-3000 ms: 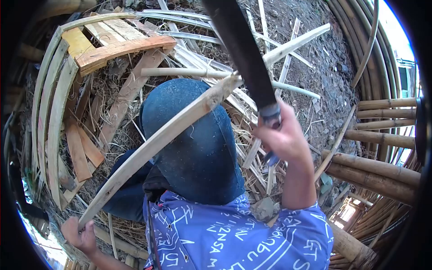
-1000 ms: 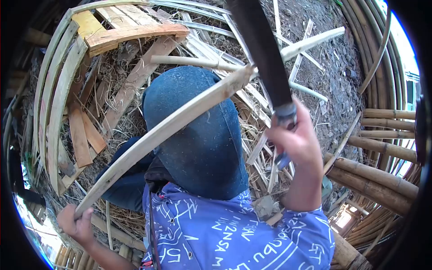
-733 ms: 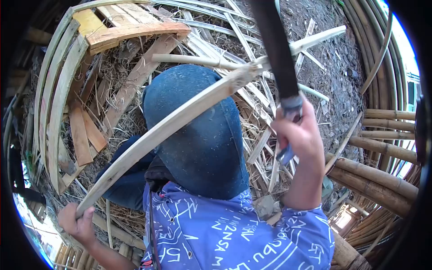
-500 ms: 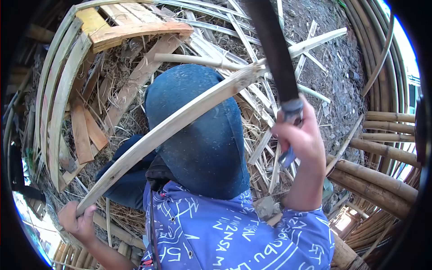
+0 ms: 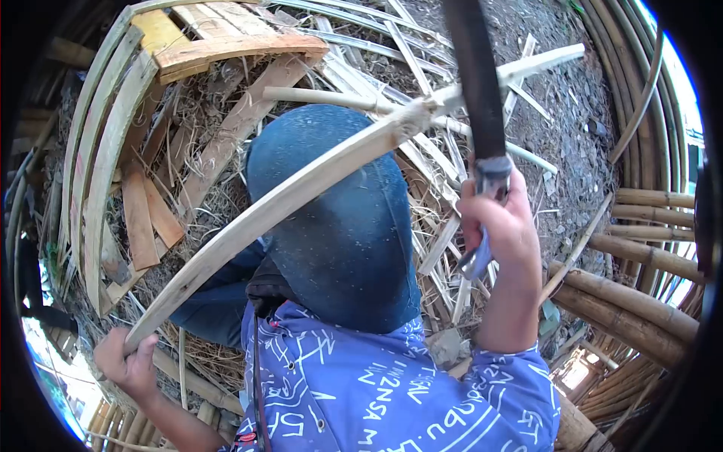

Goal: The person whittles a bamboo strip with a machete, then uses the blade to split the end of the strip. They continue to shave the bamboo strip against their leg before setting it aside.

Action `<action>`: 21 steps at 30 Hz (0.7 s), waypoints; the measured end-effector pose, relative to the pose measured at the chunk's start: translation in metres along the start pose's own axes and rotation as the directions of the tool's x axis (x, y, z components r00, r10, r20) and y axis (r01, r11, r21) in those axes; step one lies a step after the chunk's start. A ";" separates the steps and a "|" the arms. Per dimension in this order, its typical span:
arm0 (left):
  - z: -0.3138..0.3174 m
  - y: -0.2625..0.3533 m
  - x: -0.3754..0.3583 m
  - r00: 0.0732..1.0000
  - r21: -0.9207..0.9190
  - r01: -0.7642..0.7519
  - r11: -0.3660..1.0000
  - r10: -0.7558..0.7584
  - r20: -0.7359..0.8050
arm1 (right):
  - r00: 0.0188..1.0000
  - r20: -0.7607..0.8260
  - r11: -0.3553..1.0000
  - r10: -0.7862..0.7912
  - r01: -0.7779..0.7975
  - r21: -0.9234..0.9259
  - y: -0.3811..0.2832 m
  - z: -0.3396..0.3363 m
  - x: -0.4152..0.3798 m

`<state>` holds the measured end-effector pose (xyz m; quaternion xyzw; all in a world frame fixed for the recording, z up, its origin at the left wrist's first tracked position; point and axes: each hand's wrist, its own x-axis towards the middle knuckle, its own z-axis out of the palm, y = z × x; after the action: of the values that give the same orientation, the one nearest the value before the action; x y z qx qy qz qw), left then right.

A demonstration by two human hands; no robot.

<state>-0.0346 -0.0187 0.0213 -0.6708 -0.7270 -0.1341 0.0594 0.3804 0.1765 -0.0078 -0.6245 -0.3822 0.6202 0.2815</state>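
Note:
A long, pale split bamboo strip [image 5: 301,184] with a knobbly node runs diagonally across my raised knee. My left hand [image 5: 129,363] is closed on its lower end, thumb along the edge. My right hand [image 5: 501,218] wraps round the handle of a machete [image 5: 482,90], below a metal collar. Its dark, broad blade points away from me and overlaps the strip's far part beyond the node. The strip's tip shows to the right of the blade.
A slatted wooden crate [image 5: 241,53] stands at the upper left, with loose boards [image 5: 137,226] beside it. Split strips and curly shavings litter the ground round my leg. Thick bamboo poles [image 5: 629,301] lie at the right, near a bamboo wall [image 5: 640,90].
The machete blade has swung to the right and stands more upright, with my right hand shifted only slightly. The bamboo strip stays across my knee in my left hand.

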 end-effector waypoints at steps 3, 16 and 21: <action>-0.004 -0.003 -0.001 0.989 -0.070 0.140 0.988 -0.137 0.052 | 0.990 0.088 0.993 -0.111 0.113 -0.019 0.015 0.013 -0.009; 0.002 0.009 0.000 0.972 0.027 0.165 0.986 -0.167 0.162 | 0.993 0.112 0.999 -0.047 0.046 0.006 0.013 0.007 -0.012; 0.006 0.006 0.003 0.992 -0.014 0.121 0.993 -0.120 0.048 | 1.000 -0.026 0.998 0.009 -0.007 0.064 -0.002 0.002 -0.012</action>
<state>-0.0284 -0.0135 0.0174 -0.6292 -0.7662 -0.1278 0.0282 0.3789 0.1675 0.0001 -0.6248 -0.3559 0.6250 0.3039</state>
